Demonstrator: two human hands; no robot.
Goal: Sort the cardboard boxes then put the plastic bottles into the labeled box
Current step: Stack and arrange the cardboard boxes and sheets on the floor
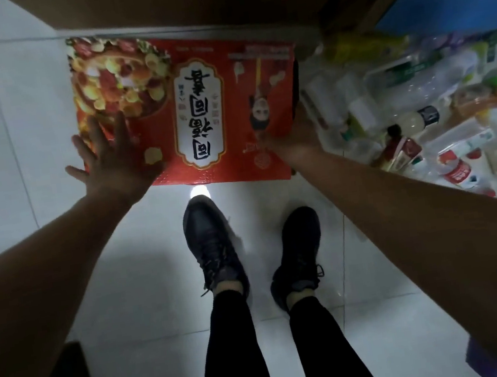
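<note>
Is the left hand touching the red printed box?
Touching. The head view shows the left hand flat, fingers spread, on the printed face of the red box.

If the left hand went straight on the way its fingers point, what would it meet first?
The left hand lies flat on the red box; past its far edge it would likely meet the brown box; depth is unclear.
</note>
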